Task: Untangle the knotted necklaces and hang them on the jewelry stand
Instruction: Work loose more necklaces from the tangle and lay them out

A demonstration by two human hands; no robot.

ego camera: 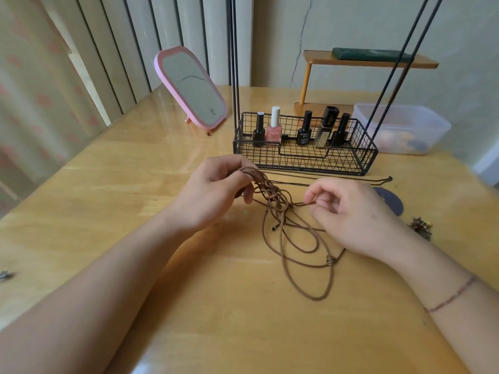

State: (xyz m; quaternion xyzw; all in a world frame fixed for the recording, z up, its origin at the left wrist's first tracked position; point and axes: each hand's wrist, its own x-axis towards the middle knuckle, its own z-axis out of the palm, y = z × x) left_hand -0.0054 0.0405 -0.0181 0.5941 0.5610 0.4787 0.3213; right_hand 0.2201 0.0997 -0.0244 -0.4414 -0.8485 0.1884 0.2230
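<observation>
A tangle of brown cord necklaces [280,209] lies on the wooden table [108,201], its loops trailing toward me. My left hand [213,193] grips the upper bunch of cords and lifts it off the table. My right hand [351,214] pinches one strand just right of the knot. A thin dark chain necklace [337,180] lies stretched along the front of the jewelry stand [305,155], a black wire basket with tall upright rods.
Several nail polish bottles [274,128] stand in the basket. A pink mirror [190,87] stands at the back left. A clear plastic box [402,128] and an orange shelf [364,63] sit behind. A dark disc [391,201] and a metal pendant [421,226] lie right.
</observation>
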